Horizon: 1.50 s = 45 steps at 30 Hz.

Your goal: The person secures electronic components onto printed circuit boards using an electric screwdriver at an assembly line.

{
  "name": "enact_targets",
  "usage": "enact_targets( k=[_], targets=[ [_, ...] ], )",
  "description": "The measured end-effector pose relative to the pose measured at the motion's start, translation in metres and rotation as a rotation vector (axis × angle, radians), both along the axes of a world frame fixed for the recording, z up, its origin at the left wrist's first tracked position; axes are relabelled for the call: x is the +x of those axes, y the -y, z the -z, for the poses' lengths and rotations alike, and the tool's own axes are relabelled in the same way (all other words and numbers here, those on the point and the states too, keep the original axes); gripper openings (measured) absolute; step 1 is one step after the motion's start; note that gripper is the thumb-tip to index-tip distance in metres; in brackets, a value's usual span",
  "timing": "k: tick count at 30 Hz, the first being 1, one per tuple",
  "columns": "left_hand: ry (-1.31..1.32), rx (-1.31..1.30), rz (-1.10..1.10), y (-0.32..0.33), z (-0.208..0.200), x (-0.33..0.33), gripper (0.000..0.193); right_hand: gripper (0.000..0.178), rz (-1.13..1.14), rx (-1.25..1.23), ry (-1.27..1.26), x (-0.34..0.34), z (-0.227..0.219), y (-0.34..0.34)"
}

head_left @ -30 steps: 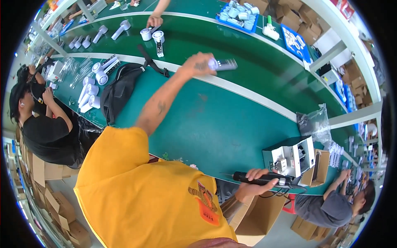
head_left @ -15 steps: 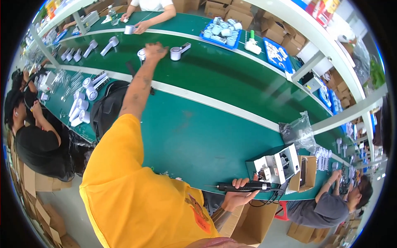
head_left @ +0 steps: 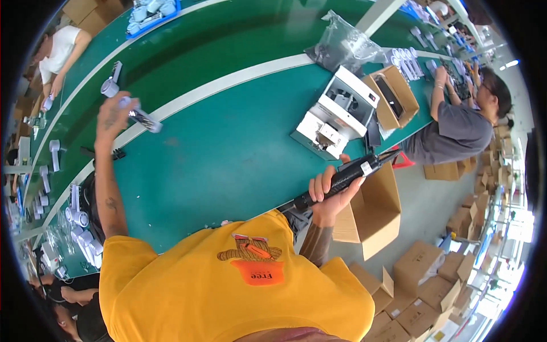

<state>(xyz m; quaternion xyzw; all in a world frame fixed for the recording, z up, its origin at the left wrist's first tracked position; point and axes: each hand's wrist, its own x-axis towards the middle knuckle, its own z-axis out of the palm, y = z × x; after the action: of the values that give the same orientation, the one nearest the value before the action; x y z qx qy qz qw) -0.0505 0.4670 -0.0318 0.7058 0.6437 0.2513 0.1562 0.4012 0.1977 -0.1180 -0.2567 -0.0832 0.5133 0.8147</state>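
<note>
My left hand (head_left: 114, 118) grips the round head of a pale, long-handled device (head_left: 147, 121). The handle sticks out to the right over the white rail, its dark inner parts showing. Just beyond the hand, another such round-headed device (head_left: 110, 86) lies on the green belt. My right hand (head_left: 333, 194) is wrapped round a black electric screwdriver (head_left: 347, 181) at the bench's near edge. Its thin bit points left, and its cable end is up to the right. Past the screwdriver stands a white and grey screw feeder (head_left: 343, 108), apparently with small metal parts at its front.
Beside the feeder are a small cardboard box (head_left: 392, 98) and a clear plastic bag (head_left: 345, 43). An open carton (head_left: 373, 211) stands below the bench edge. One co-worker (head_left: 464, 128) sits at right, others at left. More pale devices (head_left: 85, 242) lie at lower left.
The view has swung to the right. My left hand has taken a device from the belt and drawn it nearer, over the rail. My right hand keeps the screwdriver, now tilted more steeply.
</note>
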Motion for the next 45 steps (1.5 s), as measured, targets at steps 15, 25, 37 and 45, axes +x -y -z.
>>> enact_targets(
  k=[15, 25, 37, 45],
  targets=[
    [0.194, 0.082, 0.429, 0.100, 0.093, 0.204, 0.040, 0.044, 0.068, -0.157, 0.162, -0.054, 0.040, -0.008],
    [0.523, 0.101, 0.567, 0.101, 0.119, 0.228, 0.041, 0.041, -0.021, -0.106, 0.085, -0.035, 0.059, -0.008],
    [0.618, -0.053, 0.581, 0.099, 0.129, 0.237, 0.034, 0.039, 0.111, -0.109, 0.235, -0.035, 0.045, -0.019],
    [0.690, -0.089, 0.601, 0.091, 0.137, 0.234, 0.032, 0.042, 0.212, -0.162, 0.265, -0.041, 0.041, -0.017]
  ],
)
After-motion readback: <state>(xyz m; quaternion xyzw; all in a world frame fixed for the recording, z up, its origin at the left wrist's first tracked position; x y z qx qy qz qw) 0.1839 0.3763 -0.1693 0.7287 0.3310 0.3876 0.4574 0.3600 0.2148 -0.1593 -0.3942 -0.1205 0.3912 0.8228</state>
